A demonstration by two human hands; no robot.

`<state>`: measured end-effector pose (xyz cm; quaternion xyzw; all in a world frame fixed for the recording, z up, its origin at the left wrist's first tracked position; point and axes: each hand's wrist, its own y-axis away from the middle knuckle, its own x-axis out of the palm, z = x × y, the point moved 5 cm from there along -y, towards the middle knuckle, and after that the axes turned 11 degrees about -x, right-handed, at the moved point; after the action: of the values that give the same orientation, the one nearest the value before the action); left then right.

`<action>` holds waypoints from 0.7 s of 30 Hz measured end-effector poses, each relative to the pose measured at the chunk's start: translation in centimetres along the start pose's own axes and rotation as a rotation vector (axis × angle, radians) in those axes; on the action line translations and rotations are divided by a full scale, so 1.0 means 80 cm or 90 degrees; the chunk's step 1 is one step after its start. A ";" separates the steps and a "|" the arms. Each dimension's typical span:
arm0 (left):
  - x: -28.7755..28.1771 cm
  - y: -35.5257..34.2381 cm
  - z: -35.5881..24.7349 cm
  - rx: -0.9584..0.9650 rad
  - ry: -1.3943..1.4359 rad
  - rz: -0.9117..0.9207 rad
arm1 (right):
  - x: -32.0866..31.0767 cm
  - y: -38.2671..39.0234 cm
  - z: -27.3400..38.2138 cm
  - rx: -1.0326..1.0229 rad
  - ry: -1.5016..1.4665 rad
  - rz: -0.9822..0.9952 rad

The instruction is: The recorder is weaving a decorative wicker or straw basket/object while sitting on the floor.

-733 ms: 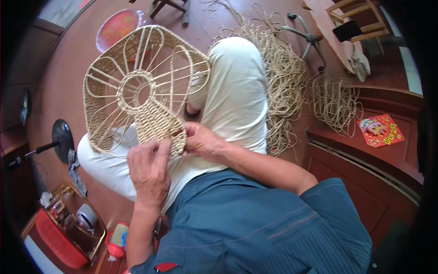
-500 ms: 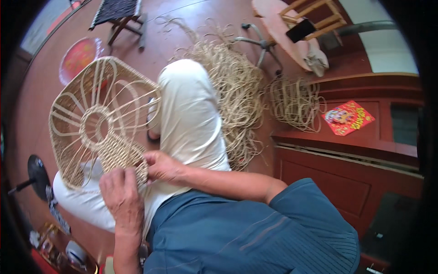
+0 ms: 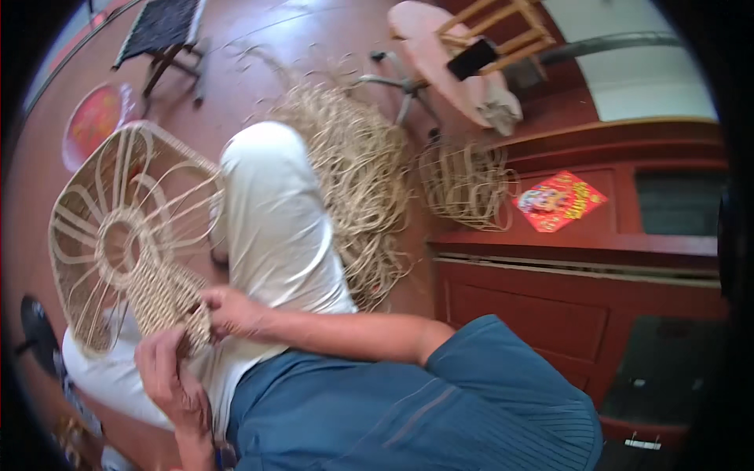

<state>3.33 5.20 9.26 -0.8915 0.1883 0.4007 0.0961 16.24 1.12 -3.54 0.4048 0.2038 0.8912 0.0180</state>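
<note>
A tan woven basket (image 3: 69, 212) rests across my lap, its side of open looped strands and a round ring (image 3: 103, 250) turned up. From the ring a tightly woven band (image 3: 157, 297) runs toward me. My right hand (image 3: 233, 312) grips the band's right edge, thumb and fingers pressed together. At the band's near end my left hand (image 3: 170, 375) has its bent fingertips closed on the edge. Any single strand in the fingers is too small to make out.
A big heap of loose straw cord (image 3: 353, 173) lies on the floor past my raised knee (image 3: 271, 157). Beyond it stand an openwork strand frame (image 3: 467, 184), a red wooden cabinet (image 3: 518, 302) and a pink table (image 3: 428, 27). A folding stool (image 3: 161, 35) and a red round tray (image 3: 94, 125) are far left.
The whole view has shifted, so most things sit farther left. My left hand has slid to the band's near end, with its fingers more bent. My right hand keeps its hold on the edge.
</note>
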 end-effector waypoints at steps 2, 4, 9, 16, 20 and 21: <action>-0.011 0.005 0.011 -0.049 0.107 -0.020 | 0.008 0.002 -0.016 0.058 -0.069 0.004; -0.019 0.008 0.018 -0.055 0.117 -0.064 | 0.012 0.004 -0.030 0.136 -0.285 -0.060; -0.021 0.009 0.025 -0.070 0.142 -0.111 | 0.012 0.006 -0.025 0.200 -0.439 -0.024; -0.019 0.011 0.026 -0.116 0.182 -0.132 | 0.011 0.015 -0.002 0.112 -0.277 -0.044; -0.018 0.011 0.028 -0.117 0.163 -0.123 | 0.014 0.013 0.000 0.106 -0.143 -0.020; -0.018 0.011 0.029 -0.119 0.167 -0.122 | 0.016 0.012 0.001 0.094 -0.152 0.003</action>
<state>0.53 5.50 8.78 -0.9549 0.0754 0.2860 0.0252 15.56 0.55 -2.24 0.5089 0.2644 0.8192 0.0103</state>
